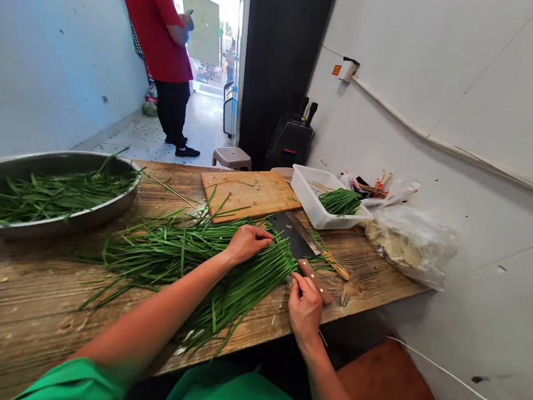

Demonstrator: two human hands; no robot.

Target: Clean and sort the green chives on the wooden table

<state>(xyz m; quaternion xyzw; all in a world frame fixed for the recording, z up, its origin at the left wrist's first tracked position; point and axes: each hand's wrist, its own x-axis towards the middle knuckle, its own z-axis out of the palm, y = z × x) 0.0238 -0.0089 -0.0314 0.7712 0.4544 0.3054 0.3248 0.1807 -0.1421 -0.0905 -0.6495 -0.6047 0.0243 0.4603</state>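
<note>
A broad pile of garlic chives lies on the wooden table, cut ends toward the right. My left hand is over the pile, thumb and fingers pinched together; what is between them is too small to make out. At the cut ends, my right hand is closed with its fingertips touching the stalks. A thin pale skewer pokes out below that hand, most of it hidden by the palm. Just beyond lies a cleaver with a wooden handle, beside several loose bamboo skewers.
A large metal basin of chives stands at left. Behind the pile are a cutting board and a white plastic tub with bundled chives. Plastic bags sit at the right edge by the wall. A person stands near the doorway.
</note>
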